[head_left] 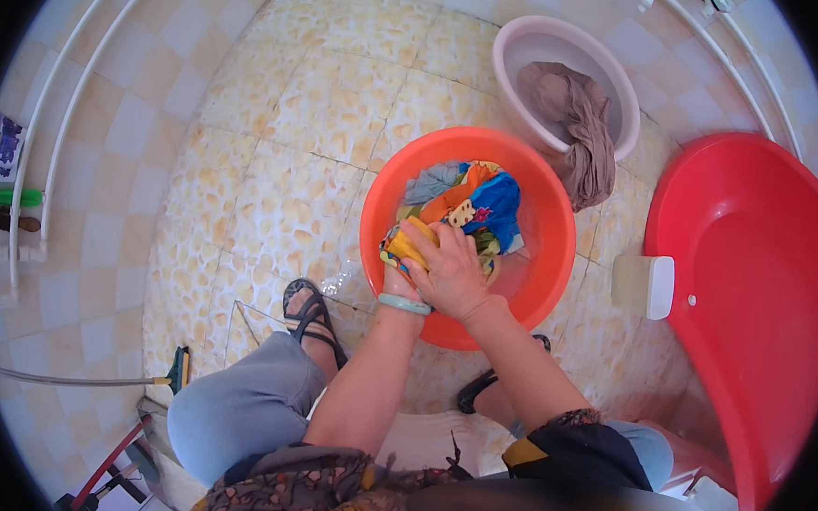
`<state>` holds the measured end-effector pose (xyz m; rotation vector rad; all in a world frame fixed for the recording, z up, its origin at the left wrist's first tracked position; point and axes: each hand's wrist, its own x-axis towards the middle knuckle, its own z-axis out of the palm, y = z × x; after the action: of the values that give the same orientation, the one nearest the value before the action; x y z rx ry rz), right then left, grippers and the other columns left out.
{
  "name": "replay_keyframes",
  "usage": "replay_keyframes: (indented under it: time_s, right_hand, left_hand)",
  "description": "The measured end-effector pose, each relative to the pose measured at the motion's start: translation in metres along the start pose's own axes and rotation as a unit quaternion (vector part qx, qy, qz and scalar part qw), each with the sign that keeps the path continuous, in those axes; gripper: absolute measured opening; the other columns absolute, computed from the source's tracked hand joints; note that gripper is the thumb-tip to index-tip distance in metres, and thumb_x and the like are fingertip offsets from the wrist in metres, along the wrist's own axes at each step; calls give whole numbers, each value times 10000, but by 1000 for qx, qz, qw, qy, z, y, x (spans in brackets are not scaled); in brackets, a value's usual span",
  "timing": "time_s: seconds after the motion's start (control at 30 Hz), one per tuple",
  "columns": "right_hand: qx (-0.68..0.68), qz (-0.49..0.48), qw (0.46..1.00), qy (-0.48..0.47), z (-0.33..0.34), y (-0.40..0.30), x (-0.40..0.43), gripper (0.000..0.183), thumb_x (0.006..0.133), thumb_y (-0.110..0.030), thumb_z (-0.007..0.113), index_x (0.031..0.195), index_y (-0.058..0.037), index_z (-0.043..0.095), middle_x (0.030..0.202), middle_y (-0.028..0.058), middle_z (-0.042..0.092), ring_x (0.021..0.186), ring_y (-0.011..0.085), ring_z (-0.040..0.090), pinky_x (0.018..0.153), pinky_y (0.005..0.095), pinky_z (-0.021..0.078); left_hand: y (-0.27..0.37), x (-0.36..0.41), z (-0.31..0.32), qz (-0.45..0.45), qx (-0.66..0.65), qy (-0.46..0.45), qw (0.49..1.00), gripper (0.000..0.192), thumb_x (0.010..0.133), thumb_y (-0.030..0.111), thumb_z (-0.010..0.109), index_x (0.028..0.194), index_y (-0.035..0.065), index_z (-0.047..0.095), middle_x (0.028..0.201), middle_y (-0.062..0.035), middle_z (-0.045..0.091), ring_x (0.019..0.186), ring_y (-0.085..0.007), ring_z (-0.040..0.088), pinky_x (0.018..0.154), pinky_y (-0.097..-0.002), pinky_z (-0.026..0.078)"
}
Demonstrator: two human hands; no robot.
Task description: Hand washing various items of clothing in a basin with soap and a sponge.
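Observation:
My right hand [456, 272] is closed around a yellow block [411, 243], which may be soap. It presses the block onto a colourful patterned cloth [493, 208] in an orange plastic basin [541, 278]. My left hand [399, 283] is beneath, mostly hidden by the cloth and my right hand, and supports the cloth's near left part. A pale green bangle [404, 304] circles my left wrist. Blue, orange and printed areas of the cloth spread towards the far side of the basin. Beside them lies a bunched grey cloth [431, 179].
Behind the orange basin, a pale pink basin [510, 33] holds a brown cloth [588, 147] draped over its rim. To the right stand a red plastic tub [740, 240] and a white-lidded container [642, 285]. A floor squeegee [178, 370] is at left. The tiled floor [300, 200] has wet spots.

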<state>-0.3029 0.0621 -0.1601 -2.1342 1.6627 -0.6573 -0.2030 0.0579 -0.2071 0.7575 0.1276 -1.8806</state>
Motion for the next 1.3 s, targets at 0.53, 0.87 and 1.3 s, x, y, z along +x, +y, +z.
replay_keyframes:
  time_s: [0.53, 0.87, 1.3]
  right_hand:
    - [-20, 7, 999, -45, 13, 6, -22, 503, 853, -313, 601, 1330, -179, 513, 1100, 182, 519, 1017, 330, 490, 849, 465, 404]
    - [50, 122, 991, 17, 13, -12, -35, 488, 860, -314, 587, 1313, -144, 521, 1060, 204, 532, 952, 351, 502, 810, 463, 404]
    - [572, 371, 713, 164, -12, 104, -12, 432, 963, -359, 460, 1300, -92, 499, 1162, 159, 590, 1059, 312, 581, 892, 439, 475]
  left_hand:
    - [-22, 19, -23, -139, -33, -30, 989, 503, 960, 478, 372, 1184, 68, 557, 998, -147, 626, 922, -279, 608, 843, -446, 496]
    - [10, 13, -24, -192, -38, -251, 948, 418, 958, 418, 420, 1132, 73, 582, 1043, -133, 641, 986, -277, 613, 918, -427, 477]
    - [-10, 9, 19, -164, -71, -146, 973, 445, 958, 367, 398, 1207, 35, 559, 1178, -138, 620, 1099, -293, 587, 981, -430, 447]
